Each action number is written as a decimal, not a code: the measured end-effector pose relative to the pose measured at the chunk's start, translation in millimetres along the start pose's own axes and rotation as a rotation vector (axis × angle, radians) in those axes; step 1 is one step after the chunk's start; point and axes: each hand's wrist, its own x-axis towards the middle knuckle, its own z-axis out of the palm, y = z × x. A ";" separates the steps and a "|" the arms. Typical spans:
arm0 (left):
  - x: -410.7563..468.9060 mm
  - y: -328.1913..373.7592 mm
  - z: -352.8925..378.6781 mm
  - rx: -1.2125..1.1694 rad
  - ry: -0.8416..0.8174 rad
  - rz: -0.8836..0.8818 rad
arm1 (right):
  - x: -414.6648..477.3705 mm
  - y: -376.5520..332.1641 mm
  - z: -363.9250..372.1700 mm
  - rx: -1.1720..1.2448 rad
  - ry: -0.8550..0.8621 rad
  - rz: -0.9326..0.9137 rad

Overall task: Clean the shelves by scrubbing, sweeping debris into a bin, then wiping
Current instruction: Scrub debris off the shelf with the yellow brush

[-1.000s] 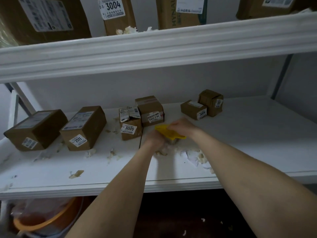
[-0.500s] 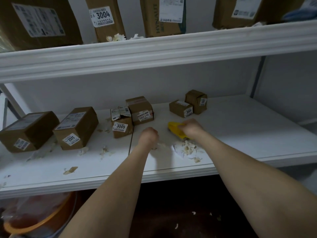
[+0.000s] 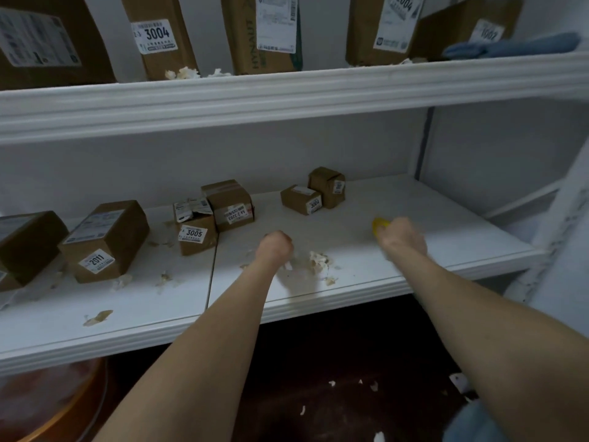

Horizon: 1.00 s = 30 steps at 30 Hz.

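**Hands apart on a littered shelf, the right one gripping a yellow scrubber**

Nearest the camera, the dark floor [image 3: 318,393] below the shelving carries a scatter of small white scraps [image 3: 373,386]. An orange tub [image 3: 57,406] sits at the lower left, partly under the shelf. Two bare forearms reach up and forward from the bottom edge.

Beyond them is the white middle shelf [image 3: 366,282]. A lone brownish scrap [image 3: 98,317] lies near its front lip on the left. A heap of torn paper [image 3: 318,260] lies between the two hands, just right of the left one.

The left hand [image 3: 275,247] rests on the shelf, fingers curled under into a fist, with nothing showing in it. The right hand [image 3: 403,239] is well apart from it, further right. It is blurred, and it grips a yellow scrubber [image 3: 380,225] whose tip pokes out past the knuckles, low over the shelf surface.

Further back stand cardboard boxes. One labelled 2011 [image 3: 108,237] is at the left. One labelled 3005 [image 3: 196,232] touches a box behind it [image 3: 229,202]. A small one labelled 3004 [image 3: 301,199] stands just beside another [image 3: 328,185] near the back wall.

Highest and farthest, the upper shelf [image 3: 287,94] holds taller cartons [image 3: 159,36], more paper bits and, at its right end, a blue cloth [image 3: 510,46].
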 end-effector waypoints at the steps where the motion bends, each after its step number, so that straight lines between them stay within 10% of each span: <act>1: 1.1 2.3 0.2 -0.005 0.007 0.011 | -2.7 4.1 -2.3 -0.024 0.005 0.011; 30: -18.2 -17.4 -10.4 -0.196 0.020 -0.103 | -81.1 -36.9 45.9 -0.148 -0.156 -0.281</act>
